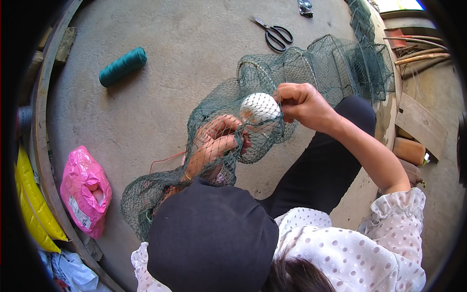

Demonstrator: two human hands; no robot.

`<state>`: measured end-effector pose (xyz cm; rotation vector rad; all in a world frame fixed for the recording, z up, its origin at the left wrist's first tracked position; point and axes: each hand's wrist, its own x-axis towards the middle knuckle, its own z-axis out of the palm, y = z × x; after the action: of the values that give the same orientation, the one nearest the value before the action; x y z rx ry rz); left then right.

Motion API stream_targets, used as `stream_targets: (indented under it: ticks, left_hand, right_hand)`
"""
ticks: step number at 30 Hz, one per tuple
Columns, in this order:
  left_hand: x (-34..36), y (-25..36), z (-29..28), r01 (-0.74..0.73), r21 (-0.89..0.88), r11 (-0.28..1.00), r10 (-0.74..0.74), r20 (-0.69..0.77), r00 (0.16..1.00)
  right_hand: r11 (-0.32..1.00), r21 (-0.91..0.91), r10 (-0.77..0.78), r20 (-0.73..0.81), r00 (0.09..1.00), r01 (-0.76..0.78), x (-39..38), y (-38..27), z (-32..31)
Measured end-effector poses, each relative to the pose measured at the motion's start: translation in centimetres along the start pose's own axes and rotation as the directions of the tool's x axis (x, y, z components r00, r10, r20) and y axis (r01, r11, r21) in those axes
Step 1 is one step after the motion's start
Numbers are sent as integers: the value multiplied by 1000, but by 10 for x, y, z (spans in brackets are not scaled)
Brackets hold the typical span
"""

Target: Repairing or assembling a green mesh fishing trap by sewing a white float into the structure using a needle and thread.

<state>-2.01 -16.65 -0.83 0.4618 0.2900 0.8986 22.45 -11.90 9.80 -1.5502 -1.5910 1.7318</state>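
A long green mesh net with hoops [323, 65] lies across the concrete floor and rises around my hands. My right hand [304, 107] is closed, pinching the mesh beside a white rounded object [259, 106], which shows through the net. My left hand [214, 141] is seen through the mesh just below and left of that object, fingers curled; what they grip is unclear. A thin red cord [163, 160] runs out to the left of it. Black scissors [276, 38] lie beyond the net, and a spool of teal twine [122, 67] lies at the upper left.
A pink plastic bag [85, 190] sits at left, beside a curved edging [44, 107] with yellow packaging [34, 199] beyond. A small dark packet [305, 7] lies at the top. Rods [418, 51], boards [421, 121] and an orange-brown container [408, 150] line the right side.
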Motion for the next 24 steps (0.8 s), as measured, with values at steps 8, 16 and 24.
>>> stream_targets:
  ticks: [8, 16, 24]
  left_hand:
    - [7, 8, 3, 48, 9, 999, -48, 106, 993]
    - [2, 12, 23, 76, 126, 989, -51, -187, 981]
    - [-5, 19, 24, 143, 225, 964, -68, -312, 948]
  right_hand:
    - [961, -217, -169, 26, 985, 171, -2, -2, 0]
    - [953, -222, -203, 29, 979, 205, -3, -2, 5]
    - [946, -228, -232, 28, 972, 232, -3, -7, 8]
